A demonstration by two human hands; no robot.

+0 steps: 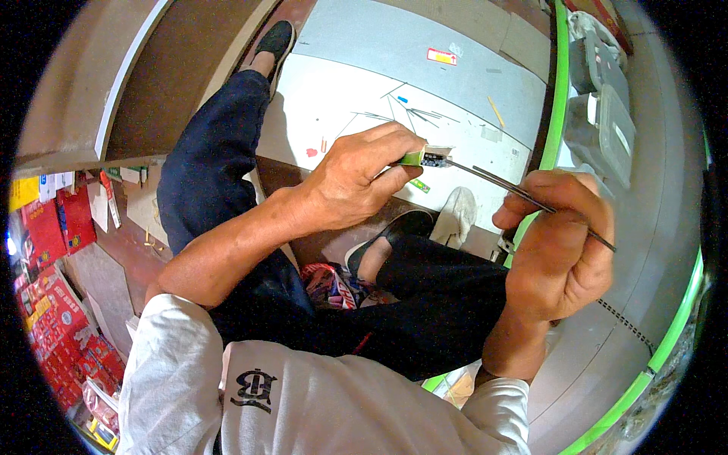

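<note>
My left hand (356, 171) is closed on a small green and white box (412, 158), held between thumb and fingers. The box's open end faces right, and dark pieces show inside it. In my right hand (560, 246) two or so thin dark rods (497, 179) are gripped between thumb and curled fingers. Their far ends reach toward the box's open end; whether they touch what is inside I cannot tell. Beyond my left hand, several thin dark sticks (425, 114) lie scattered on a white board (303, 98), beside a small blue piece (402, 99).
A red and white label (441, 56) and a yellow pencil-like stick (497, 111) lie farther off. Clear plastic bins (607, 133) stand at the right behind a green edge (560, 91). Red packages (64, 326) are stacked at the left. A pale cloth (456, 216) lies near my foot.
</note>
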